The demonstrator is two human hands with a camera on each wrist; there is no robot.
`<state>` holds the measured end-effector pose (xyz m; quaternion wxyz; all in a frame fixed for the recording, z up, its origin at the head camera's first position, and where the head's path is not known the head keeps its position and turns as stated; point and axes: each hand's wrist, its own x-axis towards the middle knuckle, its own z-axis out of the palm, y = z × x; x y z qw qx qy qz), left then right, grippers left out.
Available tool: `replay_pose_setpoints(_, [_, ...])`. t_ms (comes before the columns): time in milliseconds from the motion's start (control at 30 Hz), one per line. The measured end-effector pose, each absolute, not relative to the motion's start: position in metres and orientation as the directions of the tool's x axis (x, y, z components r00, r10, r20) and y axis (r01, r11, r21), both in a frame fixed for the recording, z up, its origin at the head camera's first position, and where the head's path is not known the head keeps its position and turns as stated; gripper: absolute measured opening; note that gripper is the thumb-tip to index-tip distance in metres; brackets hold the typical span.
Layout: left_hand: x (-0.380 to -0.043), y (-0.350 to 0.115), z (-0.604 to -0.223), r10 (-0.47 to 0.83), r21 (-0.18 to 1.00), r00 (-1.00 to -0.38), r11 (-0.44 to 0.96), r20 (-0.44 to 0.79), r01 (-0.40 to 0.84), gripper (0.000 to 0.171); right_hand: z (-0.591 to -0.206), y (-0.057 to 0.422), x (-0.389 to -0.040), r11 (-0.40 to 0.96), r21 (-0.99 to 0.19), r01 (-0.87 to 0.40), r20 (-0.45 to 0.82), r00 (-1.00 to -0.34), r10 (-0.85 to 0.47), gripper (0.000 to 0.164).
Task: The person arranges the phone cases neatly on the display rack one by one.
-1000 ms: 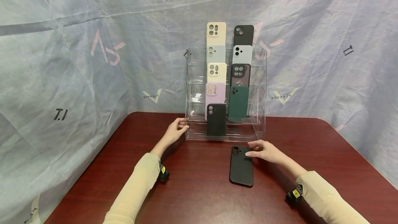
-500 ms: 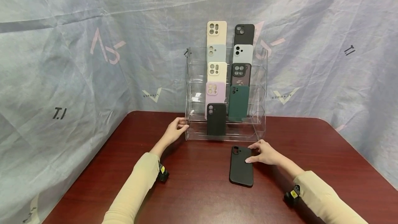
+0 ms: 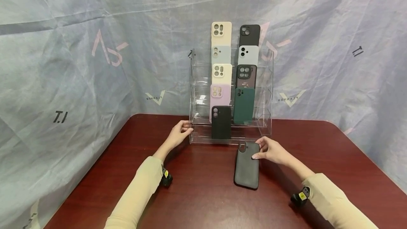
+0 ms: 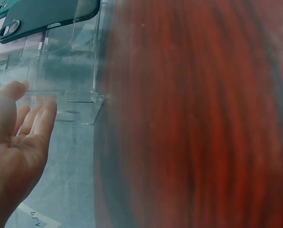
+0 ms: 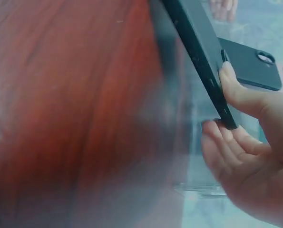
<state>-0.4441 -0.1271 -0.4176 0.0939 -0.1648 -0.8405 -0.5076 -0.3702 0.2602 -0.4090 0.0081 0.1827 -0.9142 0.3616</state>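
Observation:
My right hand point(image 3: 272, 151) pinches a black phone case point(image 3: 247, 167) by its top right corner, thumb on the back face and fingers under the edge. The case tilts up at its far end, its near end low at the table. In the right wrist view the phone case point(image 5: 203, 61) shows edge-on between thumb and fingers. My left hand point(image 3: 176, 137) holds the lower left side of a clear acrylic display rack point(image 3: 198, 139), thumb in front. In the left wrist view the left hand point(image 4: 22, 142) has its fingertips at the rack's clear edge point(image 4: 79, 100).
The rack bears two columns of phone cases, among them a black case point(image 3: 221, 124) at bottom left, a green case point(image 3: 244, 106) and a lilac case point(image 3: 220, 96). It stands on a reddish wooden table point(image 3: 197, 200), before a grey printed cloth point(image 3: 159, 52).
My right hand shifted its thumb along the flat black phone case, then took its top corner and raised that end off the table. The left hand stayed at the rack.

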Motion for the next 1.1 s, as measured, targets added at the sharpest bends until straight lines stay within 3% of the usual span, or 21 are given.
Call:
replay_pose_setpoints(333, [-0.443,-0.129,-0.416,0.197,0.819,-0.928,0.437,0.316,0.371,0.042,-0.391,0.261,-0.369,0.499,-0.757,-0.422,0.371,-0.906,-0.203,0.028])
replay_pose_setpoints(600, [-0.444,-0.128,-0.415,0.191,0.828,-0.931,0.426,0.312,0.365,0.042,-0.372,0.263,-0.373,0.466,-0.734,-0.494,0.475,-0.864,-0.167,0.026])
replay_pose_setpoints(867, [-0.444,-0.127,-0.416,0.188,0.826,-0.931,0.431,0.312,0.364,0.041,-0.338,0.253,-0.38,0.387,-0.693,-0.609,0.631,-0.771,-0.084,0.024])
replay_pose_setpoints(1100, [-0.443,-0.126,-0.415,0.187,0.834,-0.937,0.429,0.294,0.347,0.042,-0.312,0.238,-0.382,0.455,-0.658,-0.6,0.67,-0.742,-0.009,0.025])
